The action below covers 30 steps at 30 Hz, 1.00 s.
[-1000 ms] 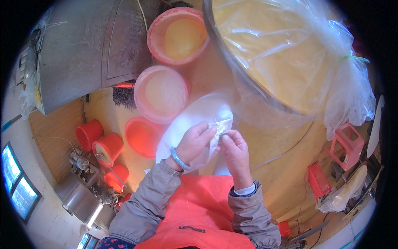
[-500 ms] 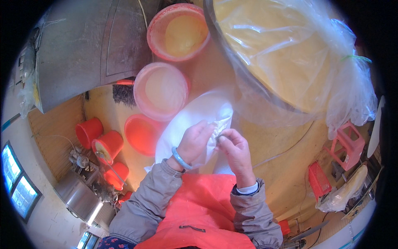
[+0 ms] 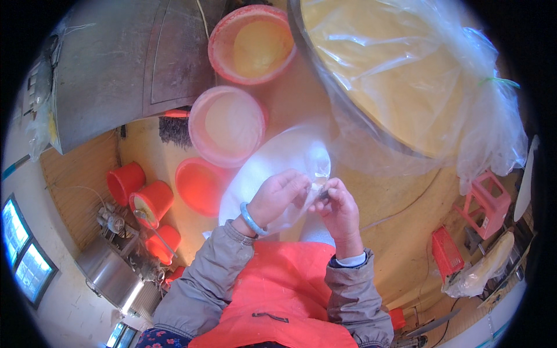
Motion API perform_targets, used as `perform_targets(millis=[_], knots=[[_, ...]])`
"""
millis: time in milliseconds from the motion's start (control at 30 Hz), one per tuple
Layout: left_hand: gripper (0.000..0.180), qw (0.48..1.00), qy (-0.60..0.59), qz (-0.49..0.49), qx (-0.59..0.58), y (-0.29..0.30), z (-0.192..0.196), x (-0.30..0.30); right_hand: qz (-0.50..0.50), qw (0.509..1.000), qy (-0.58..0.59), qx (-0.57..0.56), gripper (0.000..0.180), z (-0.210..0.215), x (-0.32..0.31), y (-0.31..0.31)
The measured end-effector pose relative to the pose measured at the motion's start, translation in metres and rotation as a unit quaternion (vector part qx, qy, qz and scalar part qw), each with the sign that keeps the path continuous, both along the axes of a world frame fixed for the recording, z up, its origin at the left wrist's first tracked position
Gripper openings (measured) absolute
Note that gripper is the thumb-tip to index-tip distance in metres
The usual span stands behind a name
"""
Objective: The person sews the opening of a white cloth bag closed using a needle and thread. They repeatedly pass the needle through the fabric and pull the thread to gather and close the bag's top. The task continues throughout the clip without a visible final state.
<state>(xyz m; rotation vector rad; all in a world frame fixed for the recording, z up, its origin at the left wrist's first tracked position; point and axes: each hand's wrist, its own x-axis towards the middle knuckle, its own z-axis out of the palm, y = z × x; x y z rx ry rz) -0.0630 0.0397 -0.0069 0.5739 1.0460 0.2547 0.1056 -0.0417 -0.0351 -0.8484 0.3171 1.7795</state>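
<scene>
In front of my red apron stands a large white woven sack [image 3: 290, 152], its top gathered and crumpled toward me. My left hand [image 3: 274, 200], with a pale blue bangle [image 3: 250, 220] at the wrist, is closed on the gathered edge from the left. From the right, my right hand [image 3: 341, 213] pinches the same edge close to the left fingertips. Something small and dark shows at the right fingertips, too small to name. Part of the sack's top is hidden behind my fingers.
Beyond the sack stand a pink tub [image 3: 227, 124] and a red-rimmed tub [image 3: 219, 58] with pale yellow contents. A red bucket [image 3: 200, 187] is to the left. A big round vat under clear plastic [image 3: 383, 75] fills the far right. A pink stool [image 3: 484, 206] stands at right.
My right hand has moved slightly right, and its fingers have curled in more. The left hand has shifted a little. The sack's gathered edge looks pulled to the right.
</scene>
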Motion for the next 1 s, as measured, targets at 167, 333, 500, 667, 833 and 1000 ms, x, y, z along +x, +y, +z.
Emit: perform_targets(millis=[167,333,500,667,833,1000], knots=[[0.018,1.0,-0.017,0.021,0.012,-0.003,0.003,0.001,0.022,0.994,-0.077,-0.071,0.005,0.004,0.0,-0.003],[0.018,0.961,0.079,-0.085,0.25,-0.002,0.008,0.003,0.029,0.986,-0.11,-0.119,0.004,0.018,0.006,0.0],[0.014,0.91,0.147,-0.159,0.354,0.007,0.018,0.003,0.128,0.961,-0.227,-0.098,0.007,0.045,0.007,0.009],[0.012,0.894,0.141,-0.125,0.407,0.004,0.019,0.019,0.247,0.875,-0.408,-0.081,0.013,0.067,0.005,0.018],[0.01,0.857,0.179,-0.148,0.46,0.0,0.02,0.023,0.249,0.81,-0.53,-0.043,0.017,0.064,-0.001,0.023],[0.01,0.89,0.166,-0.142,0.401,0.003,0.019,0.021,0.2,0.92,-0.318,-0.109,0.02,0.058,0.01,0.019]])
